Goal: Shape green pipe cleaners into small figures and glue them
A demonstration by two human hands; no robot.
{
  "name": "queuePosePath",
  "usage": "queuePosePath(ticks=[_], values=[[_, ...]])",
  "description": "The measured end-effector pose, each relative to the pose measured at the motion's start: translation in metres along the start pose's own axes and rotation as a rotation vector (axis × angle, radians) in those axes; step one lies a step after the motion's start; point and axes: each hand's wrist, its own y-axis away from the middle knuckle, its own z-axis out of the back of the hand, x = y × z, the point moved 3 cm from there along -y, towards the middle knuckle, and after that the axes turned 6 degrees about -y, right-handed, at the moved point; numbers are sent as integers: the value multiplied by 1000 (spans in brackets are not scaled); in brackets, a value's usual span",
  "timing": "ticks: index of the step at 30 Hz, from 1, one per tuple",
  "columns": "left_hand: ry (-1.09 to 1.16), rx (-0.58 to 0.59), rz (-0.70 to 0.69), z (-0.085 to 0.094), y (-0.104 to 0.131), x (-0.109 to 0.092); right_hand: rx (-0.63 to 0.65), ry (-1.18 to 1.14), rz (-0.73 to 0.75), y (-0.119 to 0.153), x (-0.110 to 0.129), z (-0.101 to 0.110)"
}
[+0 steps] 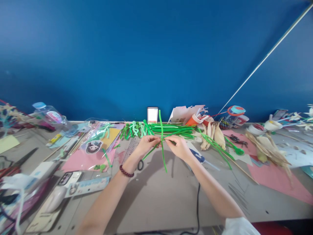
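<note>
Near the middle of the table, my left hand (147,144) and my right hand (177,146) meet fingertip to fingertip, both pinching green pipe cleaners (164,158). One pipe cleaner stands roughly upright between them, and another slants down to the left under my left hand. They cross at my fingertips; the exact twist there is too small to tell. Just behind my hands lies a pile of long green pipe cleaners (176,129). To its left is a row of shorter, twisted green pieces (137,129).
A blue glue gun (197,155) lies right of my right hand, with dried husks (220,137) beyond. Scissors (140,165) lie partly behind my left wrist. Clear bags and pink paper (78,160) are left, near a plastic bottle (52,116). A black cable (198,205) crosses the front edge.
</note>
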Motion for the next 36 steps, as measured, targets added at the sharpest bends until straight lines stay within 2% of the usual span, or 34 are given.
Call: queuePosePath(ticks=[12, 20, 24, 32, 36], values=[[-79, -24, -73, 0, -3, 3, 13, 16, -4, 1, 1, -1], [-70, -11, -47, 0, -1, 1, -10, 12, 8, 0, 1, 0], [-143, 26, -56, -1, -1, 1, -30, -27, 4, 0, 4, 0], [-333, 16, -109, -4, 1, 2, -35, -144, -87, -1, 0, -3], [-489, 21, -207, -6, 3, 2, 59, -208, -186, 0, -8, -8]])
